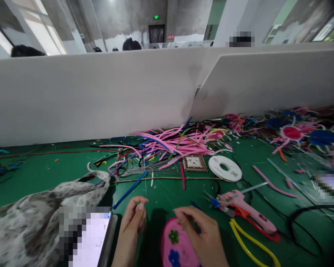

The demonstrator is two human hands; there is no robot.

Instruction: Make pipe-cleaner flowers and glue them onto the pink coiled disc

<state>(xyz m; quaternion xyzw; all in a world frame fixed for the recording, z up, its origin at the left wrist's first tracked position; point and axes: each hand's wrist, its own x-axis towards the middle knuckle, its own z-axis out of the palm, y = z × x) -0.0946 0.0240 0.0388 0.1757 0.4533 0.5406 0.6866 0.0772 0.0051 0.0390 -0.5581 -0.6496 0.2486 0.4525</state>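
My left hand [134, 218] is raised over the green table, thumb and forefinger pinched together. Anything between those fingertips is too small to make out. Over a pink coiled piece [185, 243] my right hand [202, 231] is closed, its thumb and forefinger meeting near the upper edge. What they pinch, if anything, cannot be made out. The pink piece carries a green flower [173, 236] and a blue flower [174, 257]; my right hand covers part of its right side. A faint thin strand shows near the right fingertips.
Right of my hands lie a pink glue gun [246, 207] and yellow-handled pliers [250, 246]. Pink pipe cleaners [178, 142] are heaped ahead, near a white disc [225, 168] and a small frame [195, 163]. A phone [93, 237] and patterned cloth [44, 211] lie left. A white partition [100, 96] stands behind.
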